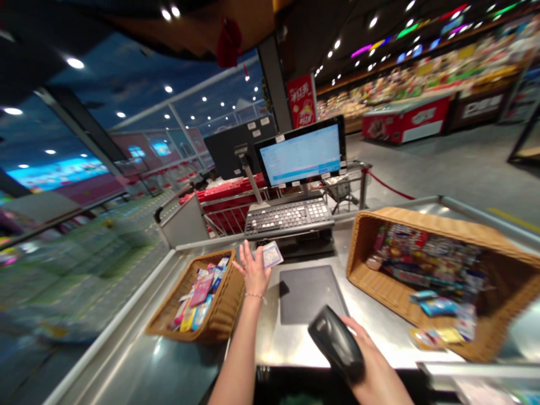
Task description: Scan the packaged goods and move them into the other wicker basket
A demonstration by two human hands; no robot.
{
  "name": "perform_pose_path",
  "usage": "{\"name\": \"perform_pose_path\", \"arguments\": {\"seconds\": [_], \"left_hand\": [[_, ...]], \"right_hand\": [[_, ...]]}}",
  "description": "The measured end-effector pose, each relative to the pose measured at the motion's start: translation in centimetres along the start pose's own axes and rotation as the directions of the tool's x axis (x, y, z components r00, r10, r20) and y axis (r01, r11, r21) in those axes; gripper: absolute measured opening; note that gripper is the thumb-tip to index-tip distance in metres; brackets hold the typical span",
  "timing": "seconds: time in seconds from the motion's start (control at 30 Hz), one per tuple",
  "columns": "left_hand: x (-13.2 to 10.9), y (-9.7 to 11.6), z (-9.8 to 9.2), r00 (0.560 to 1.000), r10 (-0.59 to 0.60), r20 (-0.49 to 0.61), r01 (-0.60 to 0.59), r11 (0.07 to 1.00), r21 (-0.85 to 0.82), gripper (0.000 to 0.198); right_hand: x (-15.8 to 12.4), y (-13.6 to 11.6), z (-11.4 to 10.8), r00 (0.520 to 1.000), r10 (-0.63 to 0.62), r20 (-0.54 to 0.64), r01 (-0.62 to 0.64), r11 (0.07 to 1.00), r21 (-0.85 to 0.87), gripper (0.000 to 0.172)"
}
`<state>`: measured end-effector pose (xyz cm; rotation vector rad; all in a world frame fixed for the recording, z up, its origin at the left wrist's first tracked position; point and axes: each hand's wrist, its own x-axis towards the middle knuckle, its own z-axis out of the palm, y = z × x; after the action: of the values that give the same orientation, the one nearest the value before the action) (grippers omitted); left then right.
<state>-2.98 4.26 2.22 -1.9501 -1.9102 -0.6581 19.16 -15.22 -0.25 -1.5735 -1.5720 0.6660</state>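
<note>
My left hand (254,273) reaches out over the metal counter with its fingers spread, holding nothing that I can see. Close by its fingertips is a small pale printed card or packet (272,254); whether they touch, I cannot tell. Just left of this hand stands a small wicker basket (230,292) holding several colourful packets (202,289). My right hand (371,360) is wrapped round a black handheld barcode scanner (335,340), held above the counter near a flat grey pad (310,289).
A keyboard (291,216) sits at the counter's far side below a lit monitor (301,154). To the right, a large wicker basket (422,216) lies tilted, with many snack packets (426,264) inside. Shopping carts (228,216) stand behind the counter.
</note>
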Motion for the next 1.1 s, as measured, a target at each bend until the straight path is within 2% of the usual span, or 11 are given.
{"name": "perform_pose_path", "arguments": {"seconds": [0.2,0.3,0.53,0.87,1.0,1.1], "left_hand": [[-0.1,-0.6,0.2,1.000,0.001,-0.015,-0.001,1.000,0.005,0.065],[-0.2,-1.0,0.2,1.000,-0.007,-0.013,0.007,1.000,0.003,0.065],[-0.3,-1.7,-0.1,1.000,-0.027,-0.012,0.027,1.000,0.000,0.065],[-0.2,-2.8,-0.4,0.998,-0.049,-0.035,0.050,0.998,0.038,0.066],[-0.3,-3.1,-0.6,0.997,-0.058,-0.041,0.060,0.997,0.050,0.067],[-0.4,-3.3,-0.8,0.997,-0.067,-0.040,0.069,0.996,0.054,0.066]], "right_hand": [[-0.1,0.5,0.6,0.990,-0.095,-0.100,0.095,0.995,-0.007,0.040],[-0.1,0.8,0.9,0.989,-0.094,-0.110,0.094,0.996,-0.003,0.040],[-0.3,1.3,1.4,0.997,-0.031,-0.074,0.039,0.994,0.099,0.042],[0.2,-1.7,-0.9,0.994,-0.078,0.081,0.072,0.995,0.071,0.044],[0.2,-2.0,-1.3,0.989,-0.054,0.140,0.038,0.993,0.109,0.048],[0.2,-1.9,-1.2,0.989,-0.040,0.140,0.024,0.993,0.113,0.050]]}}
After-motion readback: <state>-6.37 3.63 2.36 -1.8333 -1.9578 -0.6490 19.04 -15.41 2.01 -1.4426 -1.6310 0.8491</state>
